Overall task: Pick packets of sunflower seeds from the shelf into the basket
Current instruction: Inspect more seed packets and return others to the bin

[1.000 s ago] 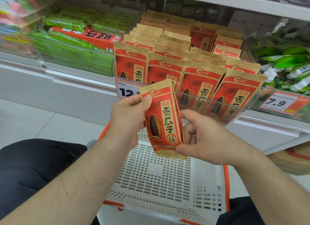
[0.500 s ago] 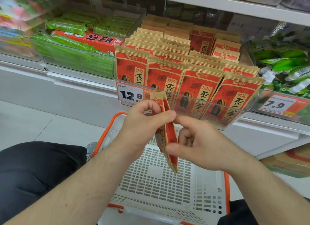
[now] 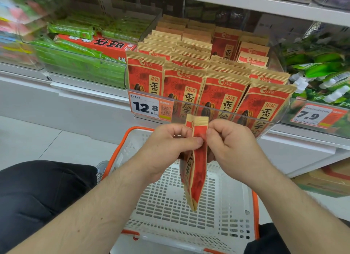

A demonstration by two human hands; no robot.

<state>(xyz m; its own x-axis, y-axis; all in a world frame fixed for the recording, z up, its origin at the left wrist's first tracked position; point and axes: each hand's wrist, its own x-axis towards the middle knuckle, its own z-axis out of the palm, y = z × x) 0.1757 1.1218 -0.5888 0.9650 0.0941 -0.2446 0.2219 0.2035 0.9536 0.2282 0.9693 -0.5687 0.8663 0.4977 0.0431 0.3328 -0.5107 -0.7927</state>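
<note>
White metal shop shelf (image 3: 98, 100) across upper half of frame, w/ clear plastic bins along front edge. Centre bin (image 3: 272, 121) packed w/ upright rows of red-and-tan paper packets of sunflower seeds (image 3: 225, 91), black lettering + seed pic on fronts; white/orange price tag "12.8" (image 3: 149, 108) clipped at bin's lower-left corner. Upper left: bin of green wrapped snack packs (image 3: 79, 64) w/ long red carton (image 3: 98, 42) lying on top. Far right: green pouches w/ white caps (image 3: 322, 77), blurred, above 2nd tag "7.9" (image 3: 318, 116).

White slotted plastic basket w/ orange rim (image 3: 189, 202) at bottom centre, on floor below shelf, between dark-trousered legs; nothing visible lying inside. Pale tiled floor (image 3: 32, 140) at left.

Both bare forearms coming up from bottom corners, meeting at centre over basket. Left hand (image 3: 168, 145) curled, thumb + fingertips pinching one red-and-tan seed packet (image 3: 197, 170) near its upper part. Right hand (image 3: 229, 145) curled likewise, gripping same packet from opp. side. Packet seen edge-on, near vertical, tan top seam poking up between knuckles just in front of bin's clear lip, lower end hanging free above basket floor, not touching it. Brown cardboard box (image 3: 329, 180) at lower right under shelf, partly cut off.
</note>
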